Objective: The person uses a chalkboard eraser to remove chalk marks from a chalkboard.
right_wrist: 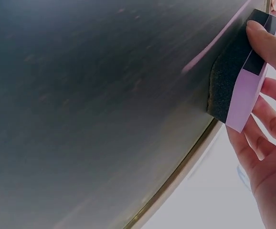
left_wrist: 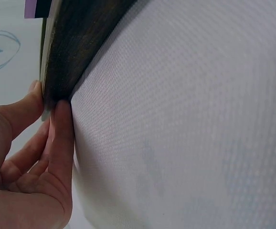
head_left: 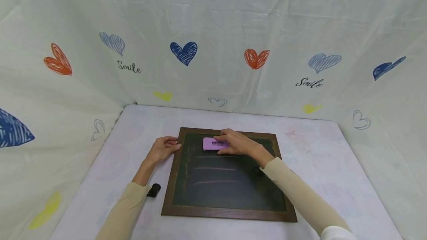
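A chalkboard (head_left: 230, 195) with a brown wooden frame lies on the table, faint pink and whitish chalk lines running across its dark surface. My right hand (head_left: 238, 143) grips a purple chalkboard eraser (head_left: 211, 144) near the top of the board. In the right wrist view, the dark felt of the eraser (right_wrist: 226, 76) faces the board, beside the end of a pink chalk line (right_wrist: 214, 43). My left hand (head_left: 161, 150) pinches the frame's left edge near the upper corner. Seen from the left wrist, the thumb is on top of the frame (left_wrist: 76, 47) and the fingers are against its side.
A small black object (head_left: 154, 190) lies left of the board, by the left sleeve. The pale table (head_left: 317, 166) extends around the board. Behind and beside it hangs a white cloth (head_left: 220, 17) printed with hearts and the word "Smile".
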A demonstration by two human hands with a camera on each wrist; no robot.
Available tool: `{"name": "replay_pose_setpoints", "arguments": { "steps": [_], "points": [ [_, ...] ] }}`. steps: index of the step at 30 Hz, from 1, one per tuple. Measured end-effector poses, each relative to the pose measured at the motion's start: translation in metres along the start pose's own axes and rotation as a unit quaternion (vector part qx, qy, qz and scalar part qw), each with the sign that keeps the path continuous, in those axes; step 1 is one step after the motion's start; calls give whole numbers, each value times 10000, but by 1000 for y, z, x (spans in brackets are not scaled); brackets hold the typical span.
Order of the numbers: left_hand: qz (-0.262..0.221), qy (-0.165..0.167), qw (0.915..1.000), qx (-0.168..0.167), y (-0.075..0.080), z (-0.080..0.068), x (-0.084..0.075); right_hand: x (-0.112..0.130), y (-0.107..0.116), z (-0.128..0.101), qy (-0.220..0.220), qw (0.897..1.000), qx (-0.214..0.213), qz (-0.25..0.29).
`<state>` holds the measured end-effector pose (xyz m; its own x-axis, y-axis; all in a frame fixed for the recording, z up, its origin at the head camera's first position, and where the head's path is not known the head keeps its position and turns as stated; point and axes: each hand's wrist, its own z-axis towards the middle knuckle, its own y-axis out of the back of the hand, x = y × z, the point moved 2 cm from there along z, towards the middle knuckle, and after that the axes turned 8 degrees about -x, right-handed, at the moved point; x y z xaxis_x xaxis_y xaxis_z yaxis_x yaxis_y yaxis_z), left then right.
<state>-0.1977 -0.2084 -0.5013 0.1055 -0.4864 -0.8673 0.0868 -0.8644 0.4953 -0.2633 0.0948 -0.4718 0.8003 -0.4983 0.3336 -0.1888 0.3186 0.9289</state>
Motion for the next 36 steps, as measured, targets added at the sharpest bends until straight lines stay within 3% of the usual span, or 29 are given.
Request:
{"name": "replay_pose_setpoints", "arguments": {
  "steps": [36],
  "points": [
    [89,28,10000,-17,0,-1,1,-33,22,-64,-639,9974,-334,78]
  ]
}}
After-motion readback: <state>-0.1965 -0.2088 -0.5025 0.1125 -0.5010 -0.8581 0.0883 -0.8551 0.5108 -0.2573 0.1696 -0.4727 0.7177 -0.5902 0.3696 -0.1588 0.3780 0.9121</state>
